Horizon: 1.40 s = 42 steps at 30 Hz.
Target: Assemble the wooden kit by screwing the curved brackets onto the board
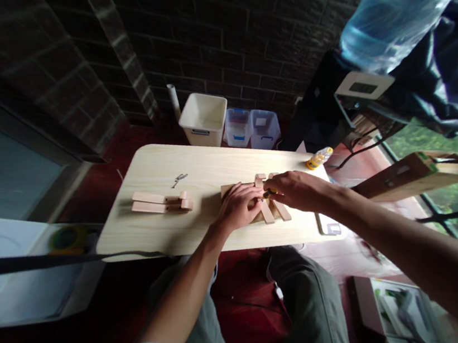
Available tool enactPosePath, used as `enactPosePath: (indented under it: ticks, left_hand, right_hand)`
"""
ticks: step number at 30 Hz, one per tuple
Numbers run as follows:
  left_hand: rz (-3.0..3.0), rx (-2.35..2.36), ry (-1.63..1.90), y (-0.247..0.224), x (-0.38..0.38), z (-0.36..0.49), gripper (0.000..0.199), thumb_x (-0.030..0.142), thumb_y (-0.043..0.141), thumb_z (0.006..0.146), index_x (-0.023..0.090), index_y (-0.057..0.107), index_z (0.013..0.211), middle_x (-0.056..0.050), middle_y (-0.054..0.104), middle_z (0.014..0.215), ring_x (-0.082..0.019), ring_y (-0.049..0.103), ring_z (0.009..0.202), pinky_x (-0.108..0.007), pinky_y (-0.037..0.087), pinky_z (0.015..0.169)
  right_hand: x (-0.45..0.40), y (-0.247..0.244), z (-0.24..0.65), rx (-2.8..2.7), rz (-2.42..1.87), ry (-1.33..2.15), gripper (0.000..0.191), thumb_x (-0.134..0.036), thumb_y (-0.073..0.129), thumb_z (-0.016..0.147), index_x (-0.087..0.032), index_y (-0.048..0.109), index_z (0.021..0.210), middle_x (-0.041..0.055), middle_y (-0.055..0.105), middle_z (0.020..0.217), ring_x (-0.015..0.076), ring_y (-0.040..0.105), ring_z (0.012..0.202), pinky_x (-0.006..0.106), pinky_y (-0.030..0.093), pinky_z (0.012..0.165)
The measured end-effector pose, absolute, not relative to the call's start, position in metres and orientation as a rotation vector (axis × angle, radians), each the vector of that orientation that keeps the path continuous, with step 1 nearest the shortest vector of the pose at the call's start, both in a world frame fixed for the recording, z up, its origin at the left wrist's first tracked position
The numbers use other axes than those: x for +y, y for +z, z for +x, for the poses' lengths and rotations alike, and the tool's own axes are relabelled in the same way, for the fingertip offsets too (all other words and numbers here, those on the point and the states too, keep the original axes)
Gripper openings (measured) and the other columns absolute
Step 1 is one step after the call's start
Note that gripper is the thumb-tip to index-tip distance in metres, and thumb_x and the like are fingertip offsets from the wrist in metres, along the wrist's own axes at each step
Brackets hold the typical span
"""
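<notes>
My left hand (240, 205) presses down on a wooden assembly (266, 212), its fingers bent over the board and its thumb close to the tool. Slanting wooden strips stick out on the near side, and curled wooden ends (259, 179) show at the back. My right hand (288, 188) is closed around a small screwdriver (269, 192) with a yellow-and-black handle; its tip is hidden between the hands. Left of them lies a pair of wooden strips (156, 203) with a rounded end block. Small dark metal pieces (179, 178), perhaps screws, lie behind the strips.
The light wooden table (209, 160) carries a clear bottle with yellow contents (319, 157) at its back right and a flat phone-like object (328, 225) at its right edge. Bins (203, 113) stand behind it. A wooden box (418, 171) rises at the right.
</notes>
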<state>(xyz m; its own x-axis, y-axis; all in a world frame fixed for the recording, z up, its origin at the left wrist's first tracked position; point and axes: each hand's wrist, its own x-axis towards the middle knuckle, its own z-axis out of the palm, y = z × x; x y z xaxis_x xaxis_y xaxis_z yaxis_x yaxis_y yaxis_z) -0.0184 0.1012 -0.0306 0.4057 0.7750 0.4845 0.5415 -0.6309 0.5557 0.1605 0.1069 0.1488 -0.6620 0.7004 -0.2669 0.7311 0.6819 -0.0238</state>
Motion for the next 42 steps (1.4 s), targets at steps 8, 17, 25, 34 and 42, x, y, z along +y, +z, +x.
enactPosePath:
  ticks: [8, 17, 25, 34, 42]
  left_hand:
    - [2.359, 1.180, 1.099, -0.025, 0.069, -0.017, 0.014, 0.026, 0.061, 0.091, 0.025, 0.069, 0.103, -0.003, 0.073, 0.120, -0.023, 0.062, 0.123, -0.048, 0.039, 0.117]
    - [2.337, 1.292, 1.107, -0.015, 0.050, -0.011, 0.018, 0.028, 0.065, 0.088, 0.027, 0.066, 0.105, -0.004, 0.072, 0.117, -0.023, 0.063, 0.120, -0.047, 0.040, 0.117]
    - [2.384, 1.322, 1.082, -0.011, 0.045, -0.009, 0.018, 0.026, 0.062, 0.089, 0.026, 0.065, 0.107, -0.004, 0.071, 0.119, -0.022, 0.062, 0.122, -0.047, 0.043, 0.115]
    - [2.430, 1.312, 1.163, -0.003, 0.039, -0.011, 0.021, 0.022, 0.063, 0.087, 0.027, 0.067, 0.107, -0.004, 0.071, 0.121, -0.022, 0.064, 0.120, -0.046, 0.046, 0.112]
    - [2.418, 1.284, 1.140, 0.008, 0.032, -0.017, 0.017, 0.022, 0.065, 0.085, 0.027, 0.067, 0.102, -0.004, 0.073, 0.115, -0.023, 0.066, 0.116, -0.045, 0.050, 0.107]
  right_hand:
    - [0.072, 0.161, 0.156, 2.594, 1.124, -0.118, 0.018, -0.022, 0.054, 0.099, -0.014, 0.067, 0.108, 0.0115, 0.074, 0.099, 0.0207, 0.069, 0.084, 0.026, 0.036, 0.060]
    - [0.060, 0.150, 0.155, 2.602, 1.156, -0.069, 0.021, -0.011, 0.048, 0.097, -0.009, 0.067, 0.106, 0.0149, 0.073, 0.096, 0.0189, 0.066, 0.075, 0.026, 0.038, 0.059]
    - [0.064, 0.136, 0.161, 2.677, 1.137, -0.055, 0.025, -0.011, 0.047, 0.095, -0.008, 0.066, 0.111, 0.0179, 0.073, 0.098, 0.0221, 0.068, 0.077, 0.029, 0.040, 0.057]
    - [0.078, 0.133, 0.159, 2.637, 1.139, -0.126, 0.023, -0.015, 0.062, 0.091, -0.011, 0.067, 0.113, 0.0162, 0.074, 0.102, 0.0231, 0.072, 0.087, 0.026, 0.048, 0.068]
    - [0.062, 0.144, 0.156, 2.642, 1.188, -0.048, 0.023, -0.014, 0.060, 0.091, -0.011, 0.068, 0.112, 0.0165, 0.075, 0.101, 0.0233, 0.072, 0.088, 0.026, 0.048, 0.067]
